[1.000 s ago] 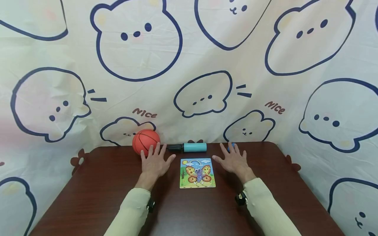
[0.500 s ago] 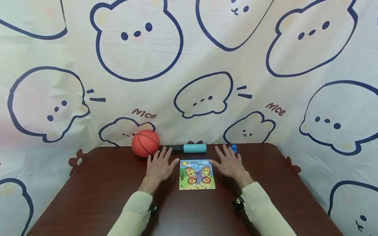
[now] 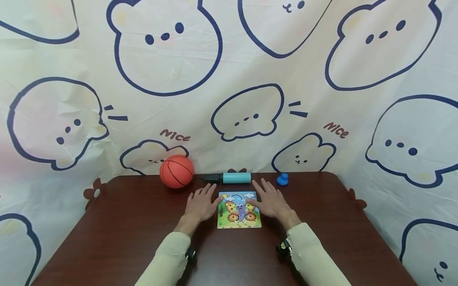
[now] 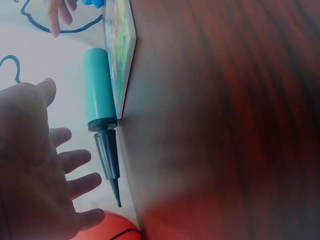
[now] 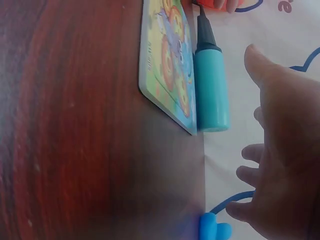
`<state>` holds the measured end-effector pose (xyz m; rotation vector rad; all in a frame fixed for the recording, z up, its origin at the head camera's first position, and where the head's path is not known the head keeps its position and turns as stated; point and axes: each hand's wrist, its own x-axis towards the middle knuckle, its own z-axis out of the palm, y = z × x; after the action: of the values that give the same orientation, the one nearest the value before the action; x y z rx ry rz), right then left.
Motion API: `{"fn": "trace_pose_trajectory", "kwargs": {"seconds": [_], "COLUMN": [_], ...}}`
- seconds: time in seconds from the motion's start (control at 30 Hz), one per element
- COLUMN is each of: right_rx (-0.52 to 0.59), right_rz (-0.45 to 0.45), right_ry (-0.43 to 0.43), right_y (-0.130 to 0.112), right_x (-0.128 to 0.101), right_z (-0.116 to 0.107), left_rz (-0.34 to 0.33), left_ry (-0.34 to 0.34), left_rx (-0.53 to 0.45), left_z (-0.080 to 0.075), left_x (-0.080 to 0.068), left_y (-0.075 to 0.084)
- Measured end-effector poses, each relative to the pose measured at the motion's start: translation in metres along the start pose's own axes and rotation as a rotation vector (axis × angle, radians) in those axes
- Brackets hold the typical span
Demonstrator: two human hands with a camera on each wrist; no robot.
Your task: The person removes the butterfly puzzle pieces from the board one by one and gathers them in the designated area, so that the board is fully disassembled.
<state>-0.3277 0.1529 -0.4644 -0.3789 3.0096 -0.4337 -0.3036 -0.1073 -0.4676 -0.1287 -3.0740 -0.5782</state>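
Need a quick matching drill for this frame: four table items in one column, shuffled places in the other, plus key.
1. ball
2. pump
3. puzzle
4. blue piece

a. between the two hands
b. far edge, right of the pump
c. far left, by the cloth
d. lying just behind the puzzle

Pairs: 1-c, 2-d, 3-a, 4-b
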Motion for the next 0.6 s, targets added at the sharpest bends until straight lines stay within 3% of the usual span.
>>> {"fn": "trace_pose_trajectory", "kwargs": {"seconds": [0.37,0.6], "right_rx": [0.016,-0.042], "right_rz": [-0.080,-0.138], "right_ry": [-0.085,-0.140], "right_y": [-0.009,-0.015], "right_x": [-0.001,0.000], "right_z": [0.016,0.024], "left_rz": [0.029,0.039], "left_ry": [-0.068,-0.112], "left_rx": [-0.016,0.009], "left_z": [0.015,0.021], "left_x": [0.006,0.010], "left_y": [0.008,0.010]}}
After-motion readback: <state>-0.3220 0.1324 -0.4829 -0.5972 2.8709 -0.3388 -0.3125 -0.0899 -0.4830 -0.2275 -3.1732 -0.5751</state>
